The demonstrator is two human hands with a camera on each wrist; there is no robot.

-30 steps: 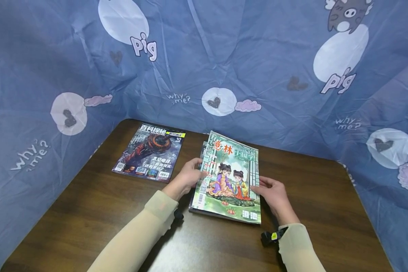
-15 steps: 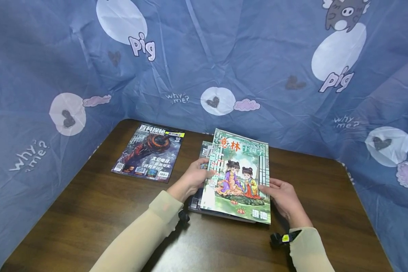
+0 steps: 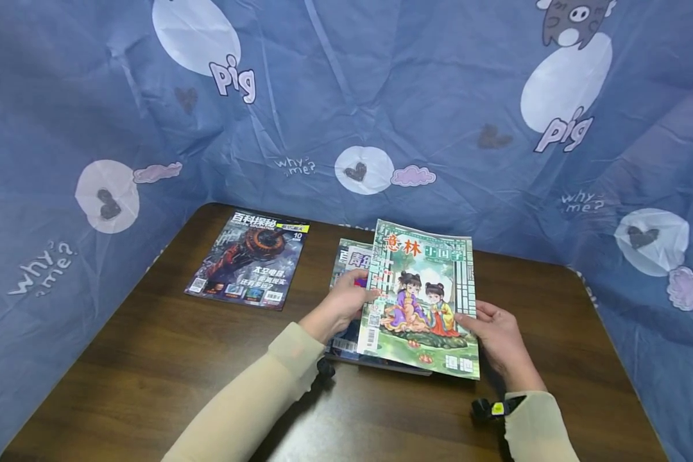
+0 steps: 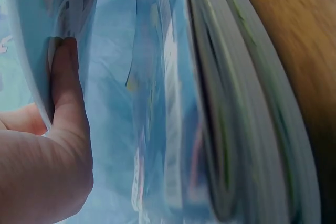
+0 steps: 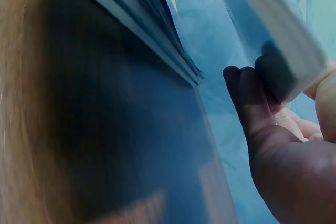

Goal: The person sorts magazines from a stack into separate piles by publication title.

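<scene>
A green magazine point(image 3: 421, 301) with two cartoon children on its cover is held up by both hands, one at each side edge. My left hand point(image 3: 346, 301) grips its left edge, thumb on the cover and fingers beneath. On the right edge, my right hand point(image 3: 496, 330) pinches it the same way. Below it lies a stack of magazines point(image 3: 346, 346), mostly covered by the green one. In the left wrist view a gap shows between the held magazine point(image 4: 31, 40) and the stack point(image 4: 247, 103). The right wrist view also shows the held magazine point(image 5: 283, 40) raised above the table.
A dark magazine point(image 3: 248, 256) with a red and orange machine on its cover lies flat at the back left of the brown wooden table point(image 3: 150, 378). Blue printed cloth point(image 3: 300, 96) hangs behind the table and along its sides.
Both hands have carried the green magazine to the right, off the stack's left part, so more of the stack's top cover shows. The dark magazine stays where it was on the table.
</scene>
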